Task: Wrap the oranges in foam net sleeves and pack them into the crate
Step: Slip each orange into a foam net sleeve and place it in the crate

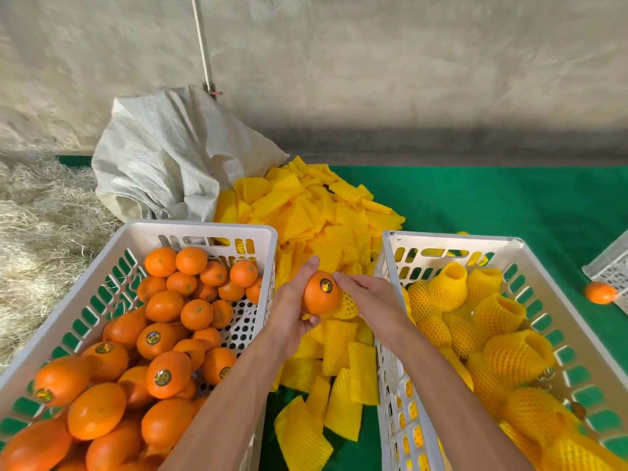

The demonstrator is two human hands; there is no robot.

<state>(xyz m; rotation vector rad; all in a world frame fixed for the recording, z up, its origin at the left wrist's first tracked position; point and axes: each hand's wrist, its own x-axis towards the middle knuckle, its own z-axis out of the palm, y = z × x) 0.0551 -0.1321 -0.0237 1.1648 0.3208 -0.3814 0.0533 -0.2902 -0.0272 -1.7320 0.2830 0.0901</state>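
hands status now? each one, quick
Left hand: grips a bare orange.
Right hand: fingers at the orange, a yellow foam net sleeve under it; grip cannot be told.

Oranges (102,362) in white slotted crate (190,229), lower left: bright orange w/ round gold-black stickers; held orange (321,294), centre, same sticker. Foam net sleeves (312,212), centre: yellow mesh pattern, also on wrapped fruit (475,321) in white crate (452,239), lower right. Cloth (509,198), right: plain green; sack (163,154), upper left: off-white weave; straw (40,212), left: pale beige.
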